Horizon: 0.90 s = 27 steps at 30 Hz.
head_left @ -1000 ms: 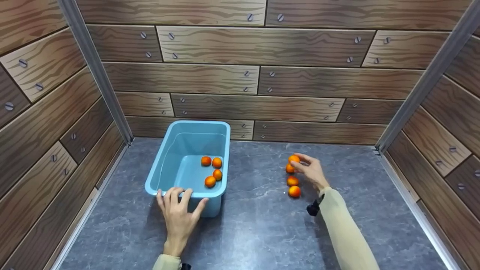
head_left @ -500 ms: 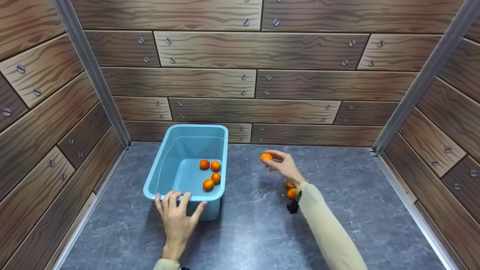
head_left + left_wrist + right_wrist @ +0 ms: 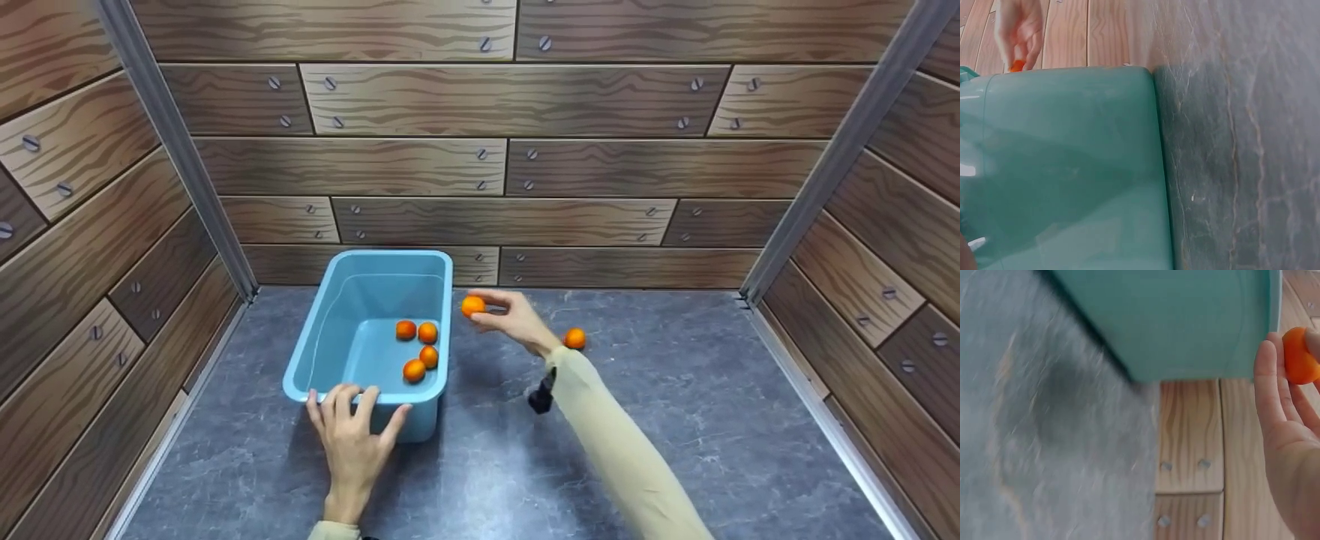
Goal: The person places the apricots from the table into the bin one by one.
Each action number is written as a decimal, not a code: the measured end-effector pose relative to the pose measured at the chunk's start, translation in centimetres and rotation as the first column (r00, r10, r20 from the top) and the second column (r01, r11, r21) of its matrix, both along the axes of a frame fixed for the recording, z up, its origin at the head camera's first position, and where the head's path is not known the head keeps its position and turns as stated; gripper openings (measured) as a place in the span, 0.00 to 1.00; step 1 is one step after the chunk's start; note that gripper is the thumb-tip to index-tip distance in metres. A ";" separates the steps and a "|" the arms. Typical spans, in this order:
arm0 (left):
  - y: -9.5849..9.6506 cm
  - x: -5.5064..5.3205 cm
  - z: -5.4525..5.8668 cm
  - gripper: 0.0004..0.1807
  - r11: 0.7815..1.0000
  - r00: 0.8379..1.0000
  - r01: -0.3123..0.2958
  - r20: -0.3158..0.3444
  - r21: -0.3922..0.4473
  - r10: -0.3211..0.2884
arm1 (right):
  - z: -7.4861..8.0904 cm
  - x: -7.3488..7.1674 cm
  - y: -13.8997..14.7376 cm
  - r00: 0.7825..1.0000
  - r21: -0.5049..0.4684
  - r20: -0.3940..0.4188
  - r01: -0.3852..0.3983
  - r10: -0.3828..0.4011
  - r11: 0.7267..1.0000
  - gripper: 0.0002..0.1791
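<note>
My right hand [image 3: 517, 321] pinches a small orange [image 3: 473, 306] between thumb and fingers, close to the right side of the blue tub [image 3: 446, 322]. In the right wrist view the held orange [image 3: 1299, 357] overlaps the tub's rim. My left hand [image 3: 350, 431] grips the tub's near rim, fingers hooked over it and thumb spread against the outside. Several small oranges [image 3: 414, 370] lie on the tub's floor, along its right side. Another orange [image 3: 574, 338] sits on the tabletop, just beyond my right wrist.
The grey marbled tabletop [image 3: 660, 375] is enclosed by a wood-patterned back wall [image 3: 465, 165] and two side walls with metal corner strips. My right sleeve [image 3: 622, 442] covers part of the tabletop where oranges lay earlier.
My right hand has lifted an orange from the row on the right and carried it left toward the tub. My left hand has stayed on the near rim.
</note>
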State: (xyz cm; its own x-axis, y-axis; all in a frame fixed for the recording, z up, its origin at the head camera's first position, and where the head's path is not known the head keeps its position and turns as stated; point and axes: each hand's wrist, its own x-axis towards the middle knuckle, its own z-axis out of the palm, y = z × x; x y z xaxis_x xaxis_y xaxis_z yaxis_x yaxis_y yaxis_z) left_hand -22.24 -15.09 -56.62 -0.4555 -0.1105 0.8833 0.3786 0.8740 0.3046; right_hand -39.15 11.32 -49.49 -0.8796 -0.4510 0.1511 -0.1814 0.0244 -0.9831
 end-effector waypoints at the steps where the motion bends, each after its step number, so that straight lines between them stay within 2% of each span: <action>1: 0.0 0.0 0.0 0.30 1.000 1.000 -0.002 0.000 0.000 0.002 | 0.3 0.0 -0.6 1.000 -0.009 -0.003 -0.006 0.006 1.000 0.28; 15: -0.3 -0.1 0.2 0.31 1.000 1.000 -0.001 0.005 -0.003 0.002 | 3.0 -0.2 -6.3 0.997 -0.005 -0.078 0.009 -0.009 1.000 0.26; 24: -0.2 0.0 0.0 0.31 1.000 1.000 -0.004 0.011 -0.011 0.004 | 3.1 -0.6 -9.4 0.990 0.085 -0.144 0.025 -0.013 0.996 0.27; 27: -0.1 0.1 -0.1 0.31 1.000 1.000 -0.003 0.011 -0.015 0.003 | 3.3 -0.3 -10.2 0.987 0.125 -0.162 0.037 -0.017 0.991 0.26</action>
